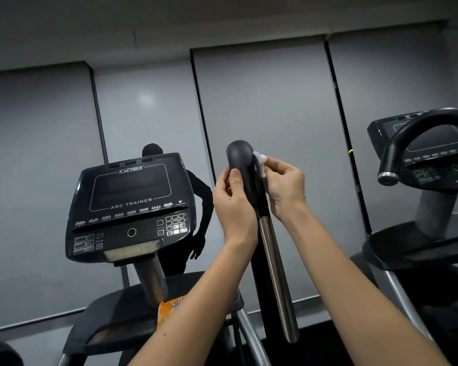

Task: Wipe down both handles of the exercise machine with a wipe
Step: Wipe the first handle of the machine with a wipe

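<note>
A black rubber handle grip (245,167) tops a steel bar (276,273) that rises in the middle of the view. My left hand (232,204) wraps the grip's left side, with the thumb lying on its front. My right hand (284,186) pinches a small white wipe (260,158) against the grip's upper right edge. Only a bit of the wipe shows above the fingertips. The machine's other handle is out of view.
The machine's black console (132,204) stands to the left on a grey post. An orange wipe packet (167,310) lies on the shelf below it. A second machine with a curved black handle (418,138) and its own console stands at the right. Grey blinds (262,101) fill the back.
</note>
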A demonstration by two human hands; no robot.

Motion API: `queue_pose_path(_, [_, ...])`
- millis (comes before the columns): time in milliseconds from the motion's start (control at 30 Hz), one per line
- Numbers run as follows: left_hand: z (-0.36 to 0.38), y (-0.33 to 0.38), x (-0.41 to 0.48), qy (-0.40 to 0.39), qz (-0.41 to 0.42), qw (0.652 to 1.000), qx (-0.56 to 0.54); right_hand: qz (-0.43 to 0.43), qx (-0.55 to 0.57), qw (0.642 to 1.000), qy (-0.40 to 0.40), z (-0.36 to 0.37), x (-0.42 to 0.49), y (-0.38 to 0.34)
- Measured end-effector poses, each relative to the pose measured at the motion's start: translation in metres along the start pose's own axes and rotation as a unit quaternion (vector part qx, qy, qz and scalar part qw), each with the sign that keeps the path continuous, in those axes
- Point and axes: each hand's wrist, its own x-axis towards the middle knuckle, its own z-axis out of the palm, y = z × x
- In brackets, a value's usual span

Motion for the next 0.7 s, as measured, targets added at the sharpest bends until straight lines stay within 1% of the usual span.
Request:
queue_pose_path(67, [0.000, 0.001, 0.000, 0.000, -0.006, 1.000, -0.001, 0.047, 0.037, 0.997, -0.047, -0.007, -0.003, 0.001])
queue_pose_path(133, [0.000, 0.002, -0.001, 0.000, -0.008, 1.000, -0.007, 0.072, 0.045, 0.992, -0.093, -0.017, -0.010, 0.003])
queue_pose_path(200, [-0.001, 0.002, -0.001, -0.003, -0.010, 1.000, -0.010, 0.073, 0.032, 0.990, -0.115, -0.027, -0.019, 0.007])
queue_pose_path(267, [-0.001, 0.004, -0.002, -0.006, -0.013, 1.000, -0.015, 0.050, -0.010, 0.993, -0.108, -0.034, -0.029, 0.010])
queue_pose_path(367, [-0.001, 0.004, -0.002, -0.008, -0.014, 1.000, -0.016, -0.025, -0.069, 0.996, -0.049, -0.037, -0.044, 0.013])
queue_pose_path(433, [-0.002, 0.005, -0.002, -0.004, -0.020, 1.000, -0.014, -0.094, -0.102, 0.990, 0.000, -0.036, -0.058, 0.015])
queue_pose_path(467, [-0.002, 0.005, -0.002, -0.003, -0.024, 1.000, -0.013, -0.138, -0.126, 0.982, 0.011, -0.034, -0.065, 0.015])
queue_pose_path(567, [-0.002, 0.006, -0.002, -0.006, -0.031, 0.999, -0.011, -0.261, -0.188, 0.947, 0.005, -0.024, -0.072, 0.012])
queue_pose_path(700, [-0.005, 0.004, -0.001, -0.032, -0.054, 0.998, -0.024, -0.334, -0.254, 0.907, 0.011, -0.007, -0.051, 0.004])
